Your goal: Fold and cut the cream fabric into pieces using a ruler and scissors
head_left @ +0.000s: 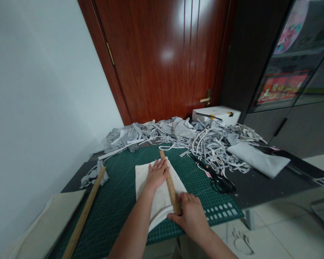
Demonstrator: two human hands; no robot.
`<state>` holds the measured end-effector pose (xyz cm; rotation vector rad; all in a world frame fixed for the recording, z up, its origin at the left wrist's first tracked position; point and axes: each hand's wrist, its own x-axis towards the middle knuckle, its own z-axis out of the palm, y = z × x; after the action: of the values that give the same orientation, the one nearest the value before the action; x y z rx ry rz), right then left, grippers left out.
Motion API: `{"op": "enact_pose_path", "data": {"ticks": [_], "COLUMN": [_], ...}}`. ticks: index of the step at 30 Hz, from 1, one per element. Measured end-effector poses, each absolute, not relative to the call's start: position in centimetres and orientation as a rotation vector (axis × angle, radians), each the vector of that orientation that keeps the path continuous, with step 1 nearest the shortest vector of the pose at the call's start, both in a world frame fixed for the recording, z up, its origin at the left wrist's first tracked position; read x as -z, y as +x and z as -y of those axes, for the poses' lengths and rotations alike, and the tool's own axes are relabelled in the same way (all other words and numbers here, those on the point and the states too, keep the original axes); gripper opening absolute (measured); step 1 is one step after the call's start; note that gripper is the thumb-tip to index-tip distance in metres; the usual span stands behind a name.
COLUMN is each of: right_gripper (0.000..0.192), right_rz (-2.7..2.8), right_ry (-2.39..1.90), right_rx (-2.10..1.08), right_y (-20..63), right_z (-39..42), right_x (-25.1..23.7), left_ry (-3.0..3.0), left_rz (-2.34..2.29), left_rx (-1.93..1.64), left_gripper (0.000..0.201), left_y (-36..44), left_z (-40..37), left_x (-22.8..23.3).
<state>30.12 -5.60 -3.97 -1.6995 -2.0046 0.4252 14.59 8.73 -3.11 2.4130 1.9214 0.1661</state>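
A folded piece of cream cloth (pixel 162 196) lies on a green cutting mat (pixel 118 180). Along its right side runs a wooden ruler (pixel 170 183), lengthwise away from me. My left hand (pixel 158 174) rests flat on the cloth near the far end, fingers stretched out, with its fingertips at the ruler's left edge. At the near end, my right hand (pixel 191 215) holds the ruler between thumb and fingers, by the cloth's lower right edge. Black scissors (pixel 218 180) lie on the mat's right side, apart from both hands.
Grey fabric strips and scraps (pixel 207 144) are heaped along the back, before a white box (pixel 218 114). At left lie a second wooden stick (pixel 85 212) and cream cloth (pixel 54 219). A grey fabric piece (pixel 259 158) and a dark flat object (pixel 302 163) lie right.
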Motion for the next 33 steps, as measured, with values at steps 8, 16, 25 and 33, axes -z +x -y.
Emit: {"op": "enact_pose_path", "data": {"ticks": [8, 16, 25, 33], "right_gripper": [0.037, 0.012, 0.017, 0.042], "right_rz": [2.072, 2.172, 2.214, 2.440], "right_ry": [-1.332, -0.903, -1.096, -0.940], "right_rx": [-0.552, -0.708, -0.850, -0.669], "right_y": [32.2, 33.1, 32.5, 32.9], "right_z": [5.6, 5.5, 1.3, 1.7], "right_x": [4.7, 4.3, 3.3, 3.0], "left_ry": [2.404, 2.362, 2.388, 2.436], "left_rz": [-1.922, -1.926, -1.895, -1.866], "left_rx": [-0.196, -0.161, -0.122, -0.125], "left_gripper": [0.055, 0.052, 0.053, 0.054], "left_y": [14.6, 14.4, 13.9, 13.8], "left_z": [-8.9, -9.2, -9.4, -9.8], "left_x": [3.6, 3.4, 3.4, 3.9]}}
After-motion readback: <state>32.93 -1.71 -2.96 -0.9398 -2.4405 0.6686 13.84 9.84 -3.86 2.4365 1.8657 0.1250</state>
